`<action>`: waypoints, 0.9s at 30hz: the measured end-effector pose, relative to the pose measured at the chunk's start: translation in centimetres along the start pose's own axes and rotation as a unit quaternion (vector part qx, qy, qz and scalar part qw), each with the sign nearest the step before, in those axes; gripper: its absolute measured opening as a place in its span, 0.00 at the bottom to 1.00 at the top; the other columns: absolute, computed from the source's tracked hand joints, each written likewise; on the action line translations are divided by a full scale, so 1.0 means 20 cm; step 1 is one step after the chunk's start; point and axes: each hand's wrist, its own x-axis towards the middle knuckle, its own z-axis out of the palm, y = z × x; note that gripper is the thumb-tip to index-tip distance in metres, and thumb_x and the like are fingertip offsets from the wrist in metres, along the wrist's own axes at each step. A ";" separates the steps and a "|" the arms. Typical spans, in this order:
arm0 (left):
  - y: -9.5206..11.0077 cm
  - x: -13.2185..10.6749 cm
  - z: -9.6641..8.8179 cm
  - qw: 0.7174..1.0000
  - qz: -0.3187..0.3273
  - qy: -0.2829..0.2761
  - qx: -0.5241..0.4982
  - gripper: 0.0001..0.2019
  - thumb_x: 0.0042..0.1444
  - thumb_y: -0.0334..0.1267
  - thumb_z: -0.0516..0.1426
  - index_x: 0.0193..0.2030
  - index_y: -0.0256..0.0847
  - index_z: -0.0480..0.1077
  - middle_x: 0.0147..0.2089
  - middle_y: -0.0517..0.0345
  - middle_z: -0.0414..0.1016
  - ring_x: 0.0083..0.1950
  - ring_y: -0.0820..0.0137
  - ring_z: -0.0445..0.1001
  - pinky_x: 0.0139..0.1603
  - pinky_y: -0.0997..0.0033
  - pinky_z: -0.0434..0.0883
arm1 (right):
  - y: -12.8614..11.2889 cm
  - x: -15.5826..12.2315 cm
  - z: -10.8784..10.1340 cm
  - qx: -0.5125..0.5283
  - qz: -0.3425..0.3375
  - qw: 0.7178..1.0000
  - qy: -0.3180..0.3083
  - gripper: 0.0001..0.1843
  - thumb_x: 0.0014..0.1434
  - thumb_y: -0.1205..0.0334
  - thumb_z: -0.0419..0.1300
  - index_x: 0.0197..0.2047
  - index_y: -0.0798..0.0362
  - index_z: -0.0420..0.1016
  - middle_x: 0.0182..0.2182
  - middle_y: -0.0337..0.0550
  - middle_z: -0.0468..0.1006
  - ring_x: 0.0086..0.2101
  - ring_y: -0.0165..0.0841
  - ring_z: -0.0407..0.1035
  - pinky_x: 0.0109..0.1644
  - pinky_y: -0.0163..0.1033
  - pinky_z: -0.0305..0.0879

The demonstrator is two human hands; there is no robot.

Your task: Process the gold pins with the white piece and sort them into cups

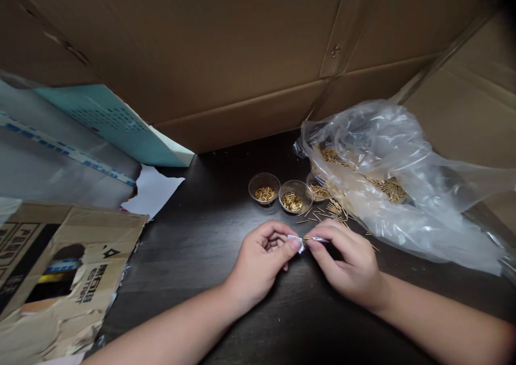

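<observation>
My left hand [264, 257] is closed in a pinch on a small crumpled white piece [296, 241], paper or tissue, I cannot tell which. My right hand [349, 263] pinches a thin brass-coloured pin [305, 239], whose left end meets the white piece. Something slim and white also shows between the right fingers. Just beyond the hands, loose brass pins [334, 209] lie scattered on the dark table [193, 257]. Behind them stand three clear round cups: a left cup [264, 176], a middle cup [295, 185] and a partly covered right cup [312, 179], all holding small brass-coloured pieces.
A large clear plastic bag [403, 134] with many brass pins spreads across the right side. Tall cardboard [242, 48] walls in the back. At left are a torn carton [92, 268], a light-blue box [105, 112], a grey wrapped package [60, 160] and white paper [155, 190].
</observation>
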 end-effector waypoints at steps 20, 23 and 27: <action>-0.01 -0.01 -0.02 0.951 0.156 0.023 0.266 0.05 0.63 0.34 0.61 0.38 0.39 0.79 0.34 0.58 0.83 0.35 0.71 0.79 0.40 0.74 0.72 | 0.02 -0.02 0.02 0.002 0.023 0.999 -0.027 0.07 0.65 0.76 0.60 0.43 0.56 0.74 0.34 0.45 0.76 0.34 0.32 0.72 0.38 0.38 0.71; 0.00 -0.01 -0.01 0.943 0.176 0.022 0.283 0.05 0.62 0.33 0.61 0.36 0.38 0.78 0.33 0.58 0.82 0.34 0.72 0.77 0.38 0.75 0.70 | 0.02 -0.01 0.02 0.007 0.033 0.999 -0.027 0.06 0.65 0.74 0.60 0.43 0.55 0.74 0.34 0.45 0.77 0.34 0.33 0.73 0.39 0.38 0.71; 0.00 -0.02 -0.01 0.946 0.169 0.013 0.275 0.05 0.63 0.34 0.60 0.36 0.37 0.77 0.32 0.57 0.81 0.33 0.72 0.76 0.37 0.75 0.69 | 0.02 0.00 0.02 0.016 0.046 0.999 -0.020 0.07 0.66 0.73 0.59 0.44 0.54 0.74 0.35 0.44 0.77 0.35 0.33 0.73 0.40 0.38 0.71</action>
